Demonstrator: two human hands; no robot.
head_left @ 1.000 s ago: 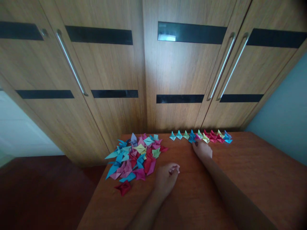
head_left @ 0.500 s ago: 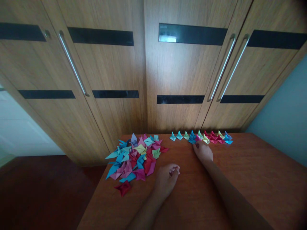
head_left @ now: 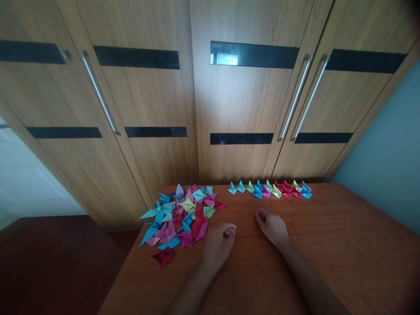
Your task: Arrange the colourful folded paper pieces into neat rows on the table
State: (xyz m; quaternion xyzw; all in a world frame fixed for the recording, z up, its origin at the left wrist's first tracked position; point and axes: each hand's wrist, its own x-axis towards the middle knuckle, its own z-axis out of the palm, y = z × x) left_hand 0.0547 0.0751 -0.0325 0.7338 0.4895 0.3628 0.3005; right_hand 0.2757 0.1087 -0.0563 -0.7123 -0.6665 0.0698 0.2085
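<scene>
My left hand (head_left: 219, 246) hovers or rests just right of a heap of folded paper cranes (head_left: 187, 204), its fingers curled in and nothing visible in them. The heap mixes blue, pink, red, yellow and green pieces. A dark red paper crane (head_left: 163, 257) lies apart at the heap's front. Along the table's back edge stand small folded papers in a line (head_left: 241, 187), doubled into two rows toward the right. Below that line is my right hand (head_left: 272, 226), fingers closed and apart from the papers. A magenta folded paper (head_left: 266, 191) sits in the front row beside a blue one (head_left: 257, 192).
The brown wooden table (head_left: 341, 245) reaches toward a wooden wardrobe (head_left: 243, 100) with long metal handles. A pale blue wall (head_left: 390, 153) rises at the right. Dark floor (head_left: 62, 262) shows beyond the table's left edge.
My right hand has drawn back toward me from the rows of paper, leaving the magenta piece standing in the front row. My left hand stays beside the heap. The view has shifted slightly.
</scene>
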